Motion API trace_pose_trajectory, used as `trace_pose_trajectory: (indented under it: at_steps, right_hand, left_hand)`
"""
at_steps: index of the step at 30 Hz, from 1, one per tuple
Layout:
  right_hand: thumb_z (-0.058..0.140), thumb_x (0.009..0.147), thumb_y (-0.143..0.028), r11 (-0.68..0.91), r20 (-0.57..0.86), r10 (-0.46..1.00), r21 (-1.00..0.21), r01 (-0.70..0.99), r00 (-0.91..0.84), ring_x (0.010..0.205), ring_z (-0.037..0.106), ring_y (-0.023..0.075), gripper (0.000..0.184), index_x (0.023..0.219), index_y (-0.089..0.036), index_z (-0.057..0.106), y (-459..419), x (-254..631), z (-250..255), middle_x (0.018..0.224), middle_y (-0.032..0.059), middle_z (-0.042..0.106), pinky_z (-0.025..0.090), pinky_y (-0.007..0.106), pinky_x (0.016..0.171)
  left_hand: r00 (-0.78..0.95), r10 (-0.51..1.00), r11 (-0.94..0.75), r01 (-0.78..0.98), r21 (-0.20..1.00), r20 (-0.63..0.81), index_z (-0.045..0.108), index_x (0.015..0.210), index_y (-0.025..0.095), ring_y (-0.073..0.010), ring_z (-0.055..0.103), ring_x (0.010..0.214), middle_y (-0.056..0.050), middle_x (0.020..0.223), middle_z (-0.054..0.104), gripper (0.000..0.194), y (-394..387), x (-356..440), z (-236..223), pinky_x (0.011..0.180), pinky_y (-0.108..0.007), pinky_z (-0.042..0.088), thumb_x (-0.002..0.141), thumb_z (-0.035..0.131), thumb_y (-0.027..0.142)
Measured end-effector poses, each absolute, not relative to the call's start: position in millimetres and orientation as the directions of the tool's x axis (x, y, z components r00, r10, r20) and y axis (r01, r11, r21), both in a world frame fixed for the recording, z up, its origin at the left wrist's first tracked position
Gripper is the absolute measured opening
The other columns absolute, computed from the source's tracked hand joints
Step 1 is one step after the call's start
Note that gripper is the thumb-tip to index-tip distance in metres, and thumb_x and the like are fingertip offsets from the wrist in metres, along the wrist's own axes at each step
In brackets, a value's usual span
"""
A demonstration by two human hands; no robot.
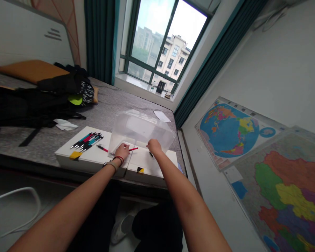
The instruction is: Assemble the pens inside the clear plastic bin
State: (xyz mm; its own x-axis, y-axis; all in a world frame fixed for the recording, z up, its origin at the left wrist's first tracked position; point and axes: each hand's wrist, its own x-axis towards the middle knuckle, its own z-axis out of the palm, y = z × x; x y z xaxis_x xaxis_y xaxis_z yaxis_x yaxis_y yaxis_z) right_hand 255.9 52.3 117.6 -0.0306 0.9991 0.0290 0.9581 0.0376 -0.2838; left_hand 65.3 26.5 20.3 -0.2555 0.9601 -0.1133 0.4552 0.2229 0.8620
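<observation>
My left hand (123,151) is closed around a red pen (133,149), whose end sticks out to the right of the fingers. My right hand (154,145) is pinched shut, and a short black piece (151,154) pokes out below it; its kind is too small to tell. Both hands are over white boxes (144,161) at the open front of a clear plastic bin (139,127). To the left, a pile of black, red and teal pens (87,140) lies on the white surface. A single red-and-black pen (102,148) lies between the pile and my left hand.
Yellow-and-black tape (140,170) marks the front edge of the white boxes. They stand on a grey marbled surface (105,91) with a crumpled tissue (65,124), a white paper (161,116) and black bags (28,105). A wall with maps (229,131) is at the right.
</observation>
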Motion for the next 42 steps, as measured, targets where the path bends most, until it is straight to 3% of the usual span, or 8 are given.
trace_pose_trajectory:
  at_steps: [5, 12, 15, 20, 27, 30, 34, 42]
  right_hand:
    - [0.072, 0.073, -0.013, 0.109, -0.043, 0.992, -0.177, 0.978, -0.118, 0.087, 0.066, 0.0236, 0.010, 0.083, -0.016, 0.073, 47, 261, 90, 0.092, 0.0159, 0.070, 0.047, 0.030, 0.076]
    - [0.062, 0.083, -0.015, 0.332, 0.022, 0.943, -0.173, 0.927, -0.333, 0.098, 0.061, 0.0208, 0.015, 0.092, -0.019, 0.073, 48, 252, 87, 0.104, 0.0113, 0.067, 0.043, 0.027, 0.085]
    - [0.057, 0.084, -0.015, 0.228, 0.119, 0.972, -0.257, 0.939, -0.203, 0.095, 0.061, 0.0190, 0.017, 0.096, -0.018, 0.070, 42, 247, 82, 0.102, 0.0102, 0.066, 0.042, 0.026, 0.084]
    - [0.050, 0.086, -0.019, 0.081, 0.183, 0.983, -0.532, 0.843, 0.021, 0.087, 0.061, 0.0163, 0.023, 0.107, -0.019, 0.061, 4, 236, 59, 0.093, 0.0045, 0.068, 0.044, 0.025, 0.080]
    - [0.049, 0.084, -0.025, -0.014, 0.170, 0.969, -0.690, 0.723, 0.180, 0.077, 0.062, 0.0165, 0.021, 0.100, -0.019, 0.060, -21, 232, 35, 0.079, 0.0031, 0.066, 0.046, 0.024, 0.075]
    - [0.049, 0.082, -0.024, -0.069, 0.094, 0.969, -0.784, 0.617, 0.227, 0.072, 0.063, 0.0152, 0.017, 0.092, -0.019, 0.062, -12, 239, 31, 0.075, 0.0020, 0.066, 0.046, 0.022, 0.070]
    - [0.051, 0.079, -0.023, -0.079, 0.033, 0.975, -0.870, 0.487, 0.218, 0.065, 0.063, 0.0138, 0.014, 0.088, -0.018, 0.061, -6, 246, 25, 0.067, -0.0003, 0.064, 0.045, 0.020, 0.062]
    - [0.054, 0.078, -0.019, -0.083, 0.040, 0.971, -0.869, 0.487, 0.237, 0.064, 0.062, 0.0124, 0.010, 0.083, -0.018, 0.063, -8, 245, 26, 0.065, -0.0018, 0.063, 0.044, 0.021, 0.064]
  left_hand:
    - [-0.239, 0.963, 0.226, 0.444, 0.867, -0.128, 0.056, 0.095, 0.021, -0.0229, 0.066, 0.080, -0.003, 0.067, 0.069, 0.026, 28, 64, 19, 0.069, -0.030, 0.041, 0.088, 0.042, 0.043]
    - [-0.271, 0.955, 0.234, 0.433, 0.870, -0.122, 0.056, 0.095, 0.022, -0.0225, 0.067, 0.079, -0.004, 0.068, 0.070, 0.030, 29, 66, 11, 0.068, -0.030, 0.042, 0.089, 0.039, 0.045]
    - [-0.270, 0.957, 0.223, 0.469, 0.855, -0.102, 0.057, 0.095, 0.022, -0.0235, 0.067, 0.084, -0.005, 0.070, 0.070, 0.030, 27, 66, 12, 0.071, -0.030, 0.043, 0.090, 0.038, 0.044]
    - [-0.258, 0.961, 0.214, 0.488, 0.846, -0.094, 0.057, 0.095, 0.022, -0.0250, 0.067, 0.084, -0.006, 0.071, 0.070, 0.029, 21, 68, 18, 0.073, -0.032, 0.044, 0.089, 0.040, 0.045]
    - [-0.388, 0.921, 0.272, 0.560, 0.783, -0.042, 0.061, 0.091, 0.021, -0.0293, 0.064, 0.091, -0.013, 0.093, 0.070, 0.033, 23, 76, 41, 0.075, -0.035, 0.045, 0.088, 0.041, 0.047]
    - [-0.324, 0.941, 0.160, 0.674, 0.721, 0.094, 0.060, 0.101, 0.021, -0.0291, 0.064, 0.090, -0.014, 0.092, 0.070, 0.038, 33, 80, 69, 0.074, -0.034, 0.044, 0.090, 0.036, 0.048]
    - [-0.086, 0.974, -0.040, 0.848, 0.529, 0.211, 0.057, 0.108, 0.019, -0.0291, 0.064, 0.090, -0.015, 0.092, 0.068, 0.041, 47, 89, 107, 0.076, -0.035, 0.044, 0.092, 0.033, 0.048]
    - [0.312, 0.942, -0.333, 0.917, 0.217, 0.127, 0.058, 0.110, 0.019, -0.0287, 0.064, 0.097, -0.017, 0.100, 0.068, 0.032, 59, 101, 132, 0.082, -0.035, 0.043, 0.091, 0.040, 0.039]
